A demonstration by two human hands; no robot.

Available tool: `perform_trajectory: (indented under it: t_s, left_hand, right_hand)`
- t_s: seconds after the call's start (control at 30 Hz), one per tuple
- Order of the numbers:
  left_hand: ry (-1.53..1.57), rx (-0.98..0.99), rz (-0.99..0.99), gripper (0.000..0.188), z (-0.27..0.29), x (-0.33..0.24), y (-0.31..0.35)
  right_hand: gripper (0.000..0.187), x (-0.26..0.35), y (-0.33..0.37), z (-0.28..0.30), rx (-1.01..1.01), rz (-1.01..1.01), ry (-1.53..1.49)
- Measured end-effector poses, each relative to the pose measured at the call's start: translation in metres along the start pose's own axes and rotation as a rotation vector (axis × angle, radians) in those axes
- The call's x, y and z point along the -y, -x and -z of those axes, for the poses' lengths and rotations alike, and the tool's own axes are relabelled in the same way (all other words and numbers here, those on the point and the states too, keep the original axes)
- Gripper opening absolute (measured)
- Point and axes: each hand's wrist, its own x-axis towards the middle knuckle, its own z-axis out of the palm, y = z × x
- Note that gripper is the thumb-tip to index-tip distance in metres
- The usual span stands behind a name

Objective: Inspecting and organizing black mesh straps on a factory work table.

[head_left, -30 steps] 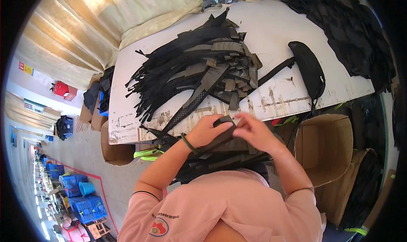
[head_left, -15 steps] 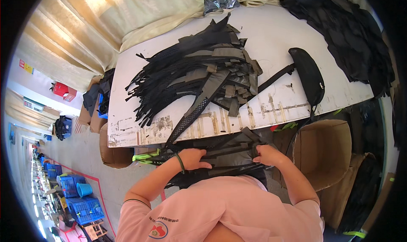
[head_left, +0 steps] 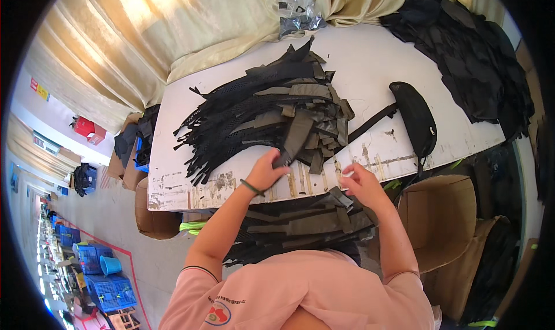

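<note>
Left hand: left hand (head_left: 267, 169) has come up from the lap to the middle of the frame; fingers curled on a grey strap (head_left: 293, 138) at the pile's near edge.
Right hand: right hand (head_left: 358, 182) has come up too, lower right of middle; fingers bent, cannot tell if it holds anything.
Pile: black and grey strap pile (head_left: 260, 113) on the white table (head_left: 370, 58).
Lap: more straps, the lap stack (head_left: 300, 226), now let go.
Change: hands left the lap stack, so a new strap is being picked.

A worn white table (head_left: 404, 58) is backed by sunlit beige curtains (head_left: 173, 29), with cardboard boxes (head_left: 445, 214) and grey floor (head_left: 115, 231) seen below.
</note>
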Motion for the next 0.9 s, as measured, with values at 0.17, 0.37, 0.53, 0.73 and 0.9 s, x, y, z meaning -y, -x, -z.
perform_trajectory:
  t_s: [0.17, 0.37, 0.53, 0.73, 0.9]
  left_hand:
    - [0.127, 0.609, -0.15, 0.04, 0.013, -0.027, 0.041]
    - [0.233, 0.713, -0.049, 0.049, 0.018, -0.025, 0.06]
    - [0.414, 0.279, -0.116, 0.032, -0.024, -0.034, 0.049]
    - [0.472, 0.234, -0.006, 0.018, -0.043, -0.049, 0.043]
    - [0.404, 0.195, -0.037, 0.022, -0.045, -0.047, 0.051]
  right_hand:
    - [0.049, 0.004, -0.024, -0.027, -0.04, -0.062, -0.835]
    - [0.048, -0.011, -0.03, -0.047, -0.149, 0.068, -0.81]
    - [0.038, -0.005, -0.002, -0.078, -0.122, 0.312, -0.399]
    - [0.049, 0.025, 0.015, -0.069, -0.505, 0.873, 0.584]
    - [0.035, 0.009, 0.009, -0.065, -0.347, 0.673, 0.62]
